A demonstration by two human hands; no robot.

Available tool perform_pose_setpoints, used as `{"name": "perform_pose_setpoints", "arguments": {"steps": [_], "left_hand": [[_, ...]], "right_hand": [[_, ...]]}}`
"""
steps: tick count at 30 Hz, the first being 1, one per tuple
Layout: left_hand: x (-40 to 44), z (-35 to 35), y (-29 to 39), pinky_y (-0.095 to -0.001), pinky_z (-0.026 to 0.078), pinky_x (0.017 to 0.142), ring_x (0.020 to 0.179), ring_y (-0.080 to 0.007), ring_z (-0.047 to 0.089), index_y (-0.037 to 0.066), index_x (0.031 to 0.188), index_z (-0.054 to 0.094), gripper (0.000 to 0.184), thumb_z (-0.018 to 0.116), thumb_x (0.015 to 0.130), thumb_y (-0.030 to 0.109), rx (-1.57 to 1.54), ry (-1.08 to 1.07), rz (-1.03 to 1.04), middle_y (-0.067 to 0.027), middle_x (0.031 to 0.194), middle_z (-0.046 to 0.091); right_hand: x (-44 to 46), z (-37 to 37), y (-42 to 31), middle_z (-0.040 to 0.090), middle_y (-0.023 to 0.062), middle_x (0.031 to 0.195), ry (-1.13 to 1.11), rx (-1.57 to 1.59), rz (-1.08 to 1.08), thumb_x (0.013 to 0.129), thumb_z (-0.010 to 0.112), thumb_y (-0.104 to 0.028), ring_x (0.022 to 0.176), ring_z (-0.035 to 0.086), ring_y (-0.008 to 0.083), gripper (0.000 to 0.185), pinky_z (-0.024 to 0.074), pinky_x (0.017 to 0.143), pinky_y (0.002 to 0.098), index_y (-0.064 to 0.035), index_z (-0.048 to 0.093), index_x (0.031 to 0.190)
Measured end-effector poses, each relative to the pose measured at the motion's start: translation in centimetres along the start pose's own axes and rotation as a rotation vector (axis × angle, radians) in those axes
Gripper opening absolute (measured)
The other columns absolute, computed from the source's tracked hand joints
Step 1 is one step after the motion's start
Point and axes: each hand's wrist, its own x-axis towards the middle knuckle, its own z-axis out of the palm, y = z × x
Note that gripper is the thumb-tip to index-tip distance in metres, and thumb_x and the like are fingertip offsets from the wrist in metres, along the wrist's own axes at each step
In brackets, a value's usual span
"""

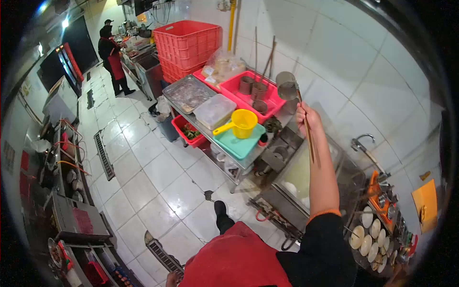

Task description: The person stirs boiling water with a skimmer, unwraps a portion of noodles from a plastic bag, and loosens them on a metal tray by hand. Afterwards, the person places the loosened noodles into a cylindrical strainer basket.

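My right hand (309, 118) is raised with its fingers wrapped around the long handle of a noodle strainer (286, 86). The strainer's cylindrical mesh basket is up beside a pink tub (231, 86), apart from it. Inside the tub stand several similar strainer baskets (258, 91) with long handles. Below my right forearm is a metal cooker with cloudy liquid (300, 179). Only a small part of my left hand (171, 279) shows at the bottom edge, low beside my red apron; its fingers cannot be made out.
A metal table (181, 93) holds a clear lidded container (215, 111) and a yellow dipper (244, 121) on a green lid (241, 142). Red crates (186, 45) stand behind. At right are a faucet (366, 143) and several bowls (367, 217). A person (113, 60) stands far left.
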Motion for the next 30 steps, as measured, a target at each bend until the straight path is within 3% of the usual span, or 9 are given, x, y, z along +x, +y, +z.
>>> {"name": "perform_pose_setpoints", "arguments": {"steps": [4,6,8,12,16,19,23,26,30], "left_hand": [[2.1,-1.9,4.9,-0.0367,0.045,0.051,0.057,-0.0205,0.057,0.010,0.098,0.067,0.024,0.055,0.090,0.029,0.229,0.028,0.109,-0.0108,0.077,0.062],[3.5,-3.5,6.7,-0.0374,0.046,0.054,0.059,-0.0206,0.059,0.009,0.100,0.069,0.027,0.054,0.090,0.029,0.777,-0.100,0.405,-0.0122,0.081,0.064],[3.4,-4.0,11.5,-0.0341,0.046,0.052,0.059,-0.0190,0.057,0.008,0.094,0.065,0.020,0.054,0.090,0.024,0.230,0.130,0.128,-0.0083,0.076,0.062],[4.4,-3.3,23.8,-0.0296,0.046,0.051,0.062,-0.0140,0.057,0.006,0.099,0.056,0.015,0.055,0.094,0.021,-0.232,0.286,0.044,-0.0050,0.074,0.061],[10.5,-5.4,30.6,-0.0307,0.048,0.054,0.067,-0.0148,0.059,0.004,0.102,0.057,0.017,0.057,0.095,0.020,-0.273,0.215,0.038,-0.0058,0.081,0.062],[15.0,-7.9,34.4,-0.0337,0.052,0.062,0.072,-0.0184,0.061,0.004,0.103,0.058,0.016,0.055,0.096,0.019,-0.144,0.198,0.050,-0.0059,0.086,0.063],[20.8,-13.7,38.2,-0.0334,0.051,0.060,0.069,-0.0193,0.061,0.005,0.101,0.059,0.018,0.053,0.096,0.022,-0.139,0.037,0.012,-0.0071,0.084,0.063],[24.5,-19.8,41.2,-0.0330,0.051,0.059,0.070,-0.0201,0.062,0.005,0.102,0.059,0.023,0.053,0.096,0.026,0.017,-0.008,-0.072,-0.0082,0.085,0.064],[31.2,-28.9,50.1,-0.0325,0.050,0.059,0.070,-0.0211,0.063,0.004,0.103,0.059,0.029,0.053,0.095,0.031,0.186,-0.041,-0.127,-0.0095,0.086,0.065]], "right_hand": [[14.6,-6.0,0.9,0.047,-0.0034,0.066,0.038,-0.001,0.070,0.102,0.048,-0.024,0.052,0.042,0.0061,0.019,0.0381,0.047,0.0209,-0.0059,0.051,0.096],[19.5,-7.7,2.0,0.053,0.0003,0.073,0.192,-0.070,-0.011,0.101,0.047,-0.021,0.055,0.048,0.0073,0.018,0.0445,0.049,0.0210,-0.0044,0.052,0.098],[23.7,-10.4,1.9,0.059,0.0081,0.085,0.134,0.104,0.046,0.101,0.045,-0.019,0.058,0.053,0.0081,0.018,0.0503,0.052,0.0216,-0.0022,0.053,0.102],[31.9,-20.4,-2.3,0.059,0.0195,0.100,0.285,0.330,0.053,0.101,0.041,-0.015,0.073,0.062,0.0203,0.019,0.0546,0.060,0.0249,0.0010,0.049,0.106],[34.2,-15.9,-1.9,0.055,0.0260,0.122,0.683,0.146,-0.288,0.102,0.035,-0.020,0.097,0.062,0.0322,0.027,0.0556,0.080,0.0371,0.0037,0.045,0.111],[33.9,-14.9,-1.0,0.052,0.0247,0.128,0.723,0.156,-0.466,0.102,0.030,-0.026,0.109,0.058,0.0344,0.037,0.0510,0.090,0.0440,0.0048,0.041,0.120],[30.1,-13.0,0.5,0.056,0.0190,0.109,0.712,0.034,-0.687,0.103,0.032,-0.027,0.082,0.059,0.0248,0.040,0.0512,0.065,0.0346,0.0000,0.032,0.132],[28.1,4.2,4.8,0.055,0.0098,0.085,1.027,-0.116,-1.030,0.101,0.044,-0.020,0.065,0.049,0.0159,0.023,0.0424,0.053,0.0305,-0.0013,0.046,0.114],[29.6,17.0,8.8,0.045,-0.0008,0.064,0.862,-0.627,-1.363,0.094,0.059,-0.013,0.056,0.041,0.0090,0.018,0.0363,0.050,0.0251,-0.0066,0.050,0.080]]}}
